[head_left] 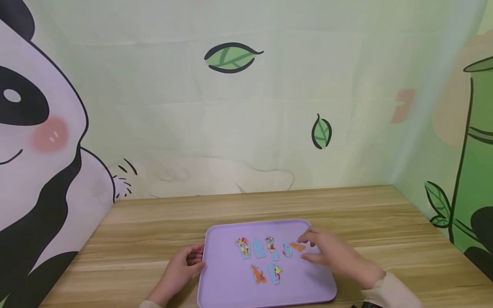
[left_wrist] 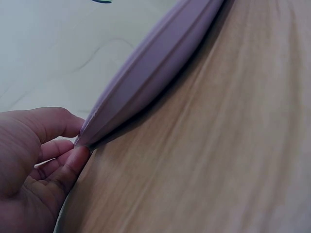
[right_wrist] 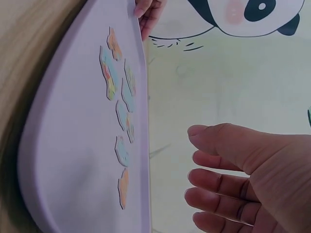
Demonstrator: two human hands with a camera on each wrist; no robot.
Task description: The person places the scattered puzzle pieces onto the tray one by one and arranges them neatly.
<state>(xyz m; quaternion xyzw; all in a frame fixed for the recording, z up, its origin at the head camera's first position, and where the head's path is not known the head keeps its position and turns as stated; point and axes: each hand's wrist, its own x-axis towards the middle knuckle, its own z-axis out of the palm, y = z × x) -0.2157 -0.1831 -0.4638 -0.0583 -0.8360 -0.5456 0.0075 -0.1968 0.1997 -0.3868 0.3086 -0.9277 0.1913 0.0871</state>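
A lilac tray (head_left: 231,295) lies on the table, with several flat puzzle-like pieces in two rows. My left hand (head_left: 182,268) holds the tray's left rim, thumb and fingertips right at the edge, also visible in the left wrist view. Over the tray's right side is my right hand (head_left: 331,253), fingers spread and nothing between them. Closest to it lies an orange piece (head_left: 298,246), beside a small light-blue piece (head_left: 287,249). Farther left in that row are a patterned piece (head_left: 271,248), a plain blue one (head_left: 259,248) and a colourful one (head_left: 243,247). Nearer me lie another orange piece (head_left: 258,274) and a blue-yellow piece (head_left: 275,273).
The wood-grain table (head_left: 154,222) extends around the tray on every visible side. Behind it hangs a pale green backdrop (head_left: 161,128) printed with leaves and, at left, a panda (head_left: 57,94). A printed green bamboo stalk (head_left: 477,171) is at the right.
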